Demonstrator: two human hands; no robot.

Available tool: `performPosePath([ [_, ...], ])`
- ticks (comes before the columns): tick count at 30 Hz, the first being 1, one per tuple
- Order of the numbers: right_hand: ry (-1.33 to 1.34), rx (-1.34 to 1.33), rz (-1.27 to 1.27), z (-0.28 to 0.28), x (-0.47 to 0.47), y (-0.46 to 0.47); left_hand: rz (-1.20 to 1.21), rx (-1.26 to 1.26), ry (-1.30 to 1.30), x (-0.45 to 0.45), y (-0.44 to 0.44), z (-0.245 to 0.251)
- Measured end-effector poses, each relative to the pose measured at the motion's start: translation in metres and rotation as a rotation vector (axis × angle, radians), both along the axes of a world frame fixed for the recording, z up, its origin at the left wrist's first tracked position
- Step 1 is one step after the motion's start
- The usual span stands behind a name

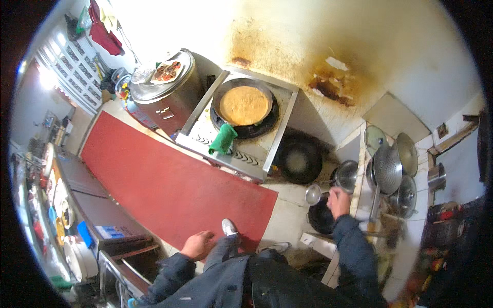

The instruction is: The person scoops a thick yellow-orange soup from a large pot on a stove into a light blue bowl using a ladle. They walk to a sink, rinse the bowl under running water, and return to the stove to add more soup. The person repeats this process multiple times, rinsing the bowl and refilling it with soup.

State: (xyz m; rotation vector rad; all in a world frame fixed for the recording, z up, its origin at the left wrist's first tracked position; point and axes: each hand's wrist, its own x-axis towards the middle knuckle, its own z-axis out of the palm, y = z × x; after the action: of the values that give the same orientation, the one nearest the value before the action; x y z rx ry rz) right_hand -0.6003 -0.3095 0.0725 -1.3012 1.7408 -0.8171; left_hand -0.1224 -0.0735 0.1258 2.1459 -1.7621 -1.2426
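Note:
My right hand (339, 202) is closed and slightly blurred, with a metal ladle (312, 195) extending from it over the floor by the dark pans. The handle is mostly hidden by my fingers. Low in front of my body, my left hand (198, 245) hangs loosely curled, and nothing shows in it. Ahead, a wok (223, 89) sits on the stove burner, holding an orange-brown liquid (244, 106) that looks foamy or bubbly. A green cloth (223, 139) covers the wok's handle, which points towards me.
Left of the stove (185, 141) stands a large steel drum (163, 111) topped by a plate of chopped food (167, 72). A black wok (300, 159) leans at its right. Pans and a perforated skimmer (387, 169) crowd the right shelf. Red matting (177, 181) covers the floor; a counter (88, 204) runs left.

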Motion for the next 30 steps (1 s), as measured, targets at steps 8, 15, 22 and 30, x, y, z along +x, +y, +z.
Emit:
performPosePath([
  [8, -0.319, -0.117, -0.280, 0.141, 0.100, -0.076, 0.207, 0.101, 0.085, 0.101, -0.053, -0.074],
  [15, -0.358, -0.409, 0.150, 0.115, 0.223, -0.274, 0.646, -0.042, 0.118, 0.116, -0.052, -0.096],
  [22, 0.260, -0.686, 0.369, 0.048, 0.303, -0.389, 1.117, 0.175, 0.036, 0.086, 0.149, -0.186],
  [30, 0.392, -0.583, 0.512, 0.047, 0.323, -0.423, 1.279, 0.153, 0.207, 0.034, 0.084, -0.130],
])
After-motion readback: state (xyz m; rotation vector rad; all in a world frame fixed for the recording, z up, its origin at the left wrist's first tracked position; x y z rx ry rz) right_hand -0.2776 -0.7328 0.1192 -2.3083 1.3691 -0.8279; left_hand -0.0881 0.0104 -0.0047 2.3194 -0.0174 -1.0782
